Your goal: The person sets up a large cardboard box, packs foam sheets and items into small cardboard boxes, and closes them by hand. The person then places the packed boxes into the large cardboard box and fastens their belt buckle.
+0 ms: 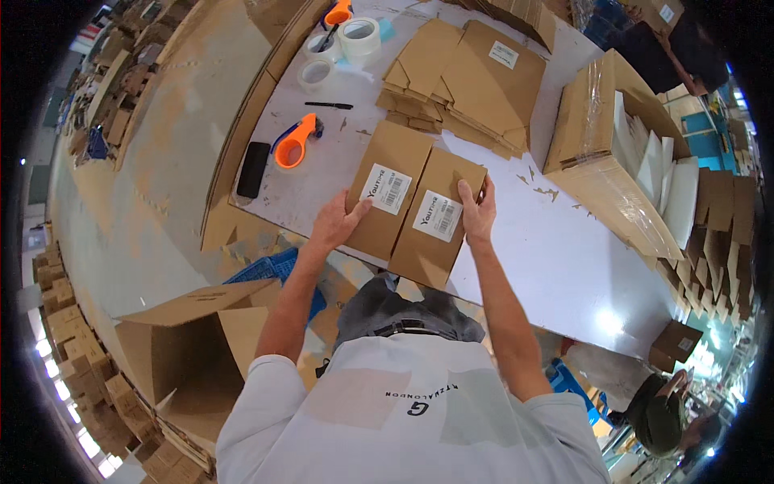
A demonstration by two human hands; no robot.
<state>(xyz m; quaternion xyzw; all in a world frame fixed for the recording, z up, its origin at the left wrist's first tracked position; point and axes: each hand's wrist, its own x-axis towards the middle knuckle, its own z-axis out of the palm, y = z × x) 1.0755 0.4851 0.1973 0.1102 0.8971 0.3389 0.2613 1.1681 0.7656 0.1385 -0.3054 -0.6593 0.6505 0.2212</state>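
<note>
Two closed brown cardboard boxes, a left box (401, 155) and a right box (458, 175), lie side by side at the near edge of the white table (528, 242). Each bears a white printed label on top. My left hand (341, 219) grips the outer side of the left box, its thumb resting by the label. On the opposite side, my right hand (477, 208) holds the right box, thumb on its top. Between them my hands press the pair together. The fingers under the far sides are partly hidden.
Flattened cartons (492, 89) are stacked behind the boxes. An orange tape dispenser (295, 145), a black phone (254, 170), a pen (329, 105) and tape rolls (359, 39) lie left. A large carton (597, 137) with white sheets stands right; an open carton (193, 355) sits lower left.
</note>
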